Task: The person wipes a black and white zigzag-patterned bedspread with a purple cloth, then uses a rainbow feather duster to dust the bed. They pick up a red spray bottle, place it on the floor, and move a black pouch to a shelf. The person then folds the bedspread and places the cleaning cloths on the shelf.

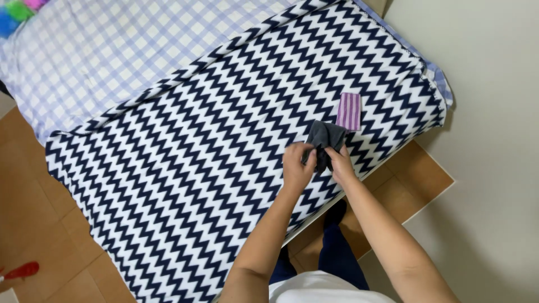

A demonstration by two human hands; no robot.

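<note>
Grey cloth (325, 140) | pinched by left hand (296, 166), right hand (340, 163) | striped purple cloth (349, 111) touching behind

Both hands — left hand (296, 166), right hand (341, 164) — on dark grey cloth (325, 139)

- Light: we note bright, even, diffuse light; no glare.
- Shadows: soft and faint, under the bed (426, 126) edge and beneath the forearms.
- Focus: we find the zigzag blanket (224, 146) sharp; hands slightly soft.
- Edges: mild wide-angle bending at the corners.
</note>
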